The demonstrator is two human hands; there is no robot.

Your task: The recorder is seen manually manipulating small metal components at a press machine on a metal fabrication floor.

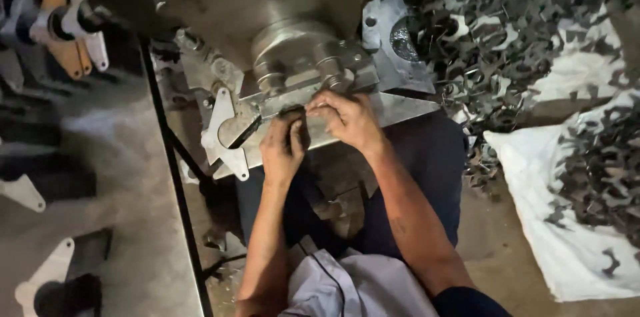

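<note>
The flat metal strip (293, 112) lies on the press bed (400, 107) just under the round die (300, 57), its long axis running left to right, tilted slightly up toward the right. The right hand (347, 117) pinches its right part, fingers closed on it. The left hand (283, 147), just nearer, grips the strip's near edge with curled fingers.

One view only: head cam, worn by the person, looking steeply down over their chest and lap. Close range, forearms fill centre frame, machine (280, 57) at top, floor (493, 244) w/ white sack (567, 224) to the right, counter (127, 177) edge at left. No 2nd view, so no overlap.
</note>
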